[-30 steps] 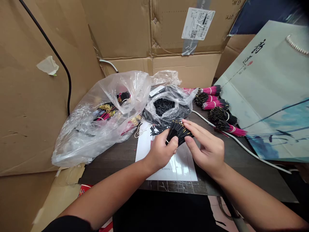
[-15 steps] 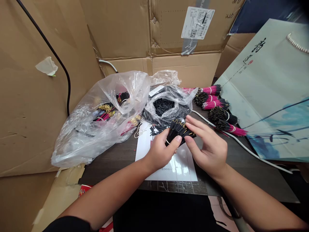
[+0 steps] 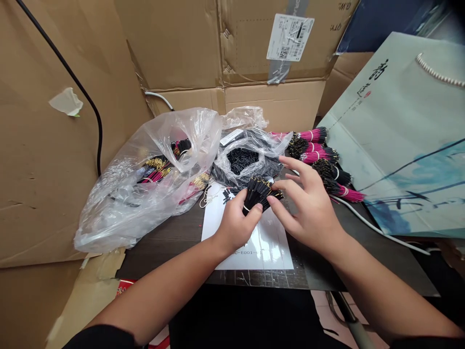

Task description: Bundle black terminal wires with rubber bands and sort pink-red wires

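Bundle of black gold-tipped wires [image 3: 258,190] in the curled left hand [image 3: 235,220], half-spread right hand [image 3: 309,209] just beside it

Under soft light, glare streaks the white sheet [image 3: 271,240].

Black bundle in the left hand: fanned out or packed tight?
Fanned out: the bundle's gold-tipped ends spread apart beyond the left hand, which grips it lower down.

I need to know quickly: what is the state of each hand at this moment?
Left hand: closed, holding the gold-tipped black bundle.
Right hand: open beside the bundle; contact cannot be told.
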Demonstrator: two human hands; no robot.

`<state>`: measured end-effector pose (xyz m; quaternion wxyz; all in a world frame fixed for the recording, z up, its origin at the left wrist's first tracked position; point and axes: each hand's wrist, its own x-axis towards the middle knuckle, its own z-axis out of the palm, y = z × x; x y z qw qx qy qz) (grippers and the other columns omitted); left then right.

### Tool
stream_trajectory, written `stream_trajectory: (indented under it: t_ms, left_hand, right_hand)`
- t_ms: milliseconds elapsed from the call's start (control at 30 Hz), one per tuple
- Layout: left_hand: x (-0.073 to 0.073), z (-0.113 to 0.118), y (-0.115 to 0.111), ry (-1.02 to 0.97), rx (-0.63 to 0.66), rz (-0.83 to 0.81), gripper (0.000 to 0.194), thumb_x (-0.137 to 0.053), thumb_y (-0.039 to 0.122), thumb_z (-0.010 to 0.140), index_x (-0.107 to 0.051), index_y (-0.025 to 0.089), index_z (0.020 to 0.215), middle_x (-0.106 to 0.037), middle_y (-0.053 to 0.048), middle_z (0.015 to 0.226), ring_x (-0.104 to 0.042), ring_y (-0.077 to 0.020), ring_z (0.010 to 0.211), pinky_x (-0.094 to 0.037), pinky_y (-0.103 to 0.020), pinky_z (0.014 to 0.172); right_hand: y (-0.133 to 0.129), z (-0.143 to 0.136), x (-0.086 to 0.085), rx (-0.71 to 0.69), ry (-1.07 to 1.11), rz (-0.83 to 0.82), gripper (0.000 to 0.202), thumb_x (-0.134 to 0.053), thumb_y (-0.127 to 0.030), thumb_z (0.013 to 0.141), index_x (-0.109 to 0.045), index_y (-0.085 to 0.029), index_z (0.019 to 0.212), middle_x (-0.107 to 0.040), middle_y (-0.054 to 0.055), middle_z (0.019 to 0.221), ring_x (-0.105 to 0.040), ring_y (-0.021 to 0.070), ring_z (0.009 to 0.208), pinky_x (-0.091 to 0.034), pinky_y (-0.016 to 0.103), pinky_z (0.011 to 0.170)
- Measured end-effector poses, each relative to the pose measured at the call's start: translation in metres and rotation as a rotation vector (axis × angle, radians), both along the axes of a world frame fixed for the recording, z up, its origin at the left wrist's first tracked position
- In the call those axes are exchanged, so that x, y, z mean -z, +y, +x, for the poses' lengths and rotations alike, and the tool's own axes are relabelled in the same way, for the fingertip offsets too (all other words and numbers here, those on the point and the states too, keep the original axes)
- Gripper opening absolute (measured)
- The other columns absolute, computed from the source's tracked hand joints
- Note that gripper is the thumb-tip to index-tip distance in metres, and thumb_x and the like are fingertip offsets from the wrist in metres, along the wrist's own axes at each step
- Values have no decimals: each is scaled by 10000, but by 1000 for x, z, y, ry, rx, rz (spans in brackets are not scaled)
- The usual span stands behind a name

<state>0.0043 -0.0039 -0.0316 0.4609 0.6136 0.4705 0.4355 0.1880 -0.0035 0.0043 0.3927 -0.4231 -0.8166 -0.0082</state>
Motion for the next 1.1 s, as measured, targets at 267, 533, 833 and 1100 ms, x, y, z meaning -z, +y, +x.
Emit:
stream_trajectory:
  t_ms: [267, 533, 833, 1100]
  left_hand:
    - [1, 0, 2, 109, -4, 30, 121, -561, 310, 912, -591, 194, 927, -619, 11, 709, -562, -161, 647, -442, -280, 622]
    - [3, 2, 6, 145, -20, 24, 170, -568, 314, 905, -617, 172, 986, -604, 9, 683, -550, -168, 640, -418, -286, 622]
    - [-1, 1, 5, 189, -42, 86, 197, -576, 296, 886, -636, 166, 1021, -661, -21, 787, -599, -202, 771, -441, -304, 708]
    - [1, 1, 5, 191, -14, 86, 193, -566, 309, 908, -632, 155, 1003, -635, -12, 739, -571, -187, 702, -435, -303, 680]
  right_hand:
    - [8, 4, 0, -27, 128, -74, 65, -683, -163, 888, -682, -209, 935, -570, 138, 1421, -581, 320, 1276, -534, 519, 1031]
    - [11, 2, -1, 31, 101, -107, 52, -651, -187, 895, -696, -201, 918, -582, 150, 1402, -592, 332, 1232, -510, 562, 1024]
    - [17, 10, 0, -81, 215, -249, 29, -664, -206, 900, -683, -227, 907, -546, 106, 1440, -566, 314, 1293, -467, 568, 1091]
    - [17, 11, 5, -143, 255, -353, 57, -647, -277, 946, -657, -226, 923, -500, 98, 1496, -501, 305, 1376, -429, 554, 1138]
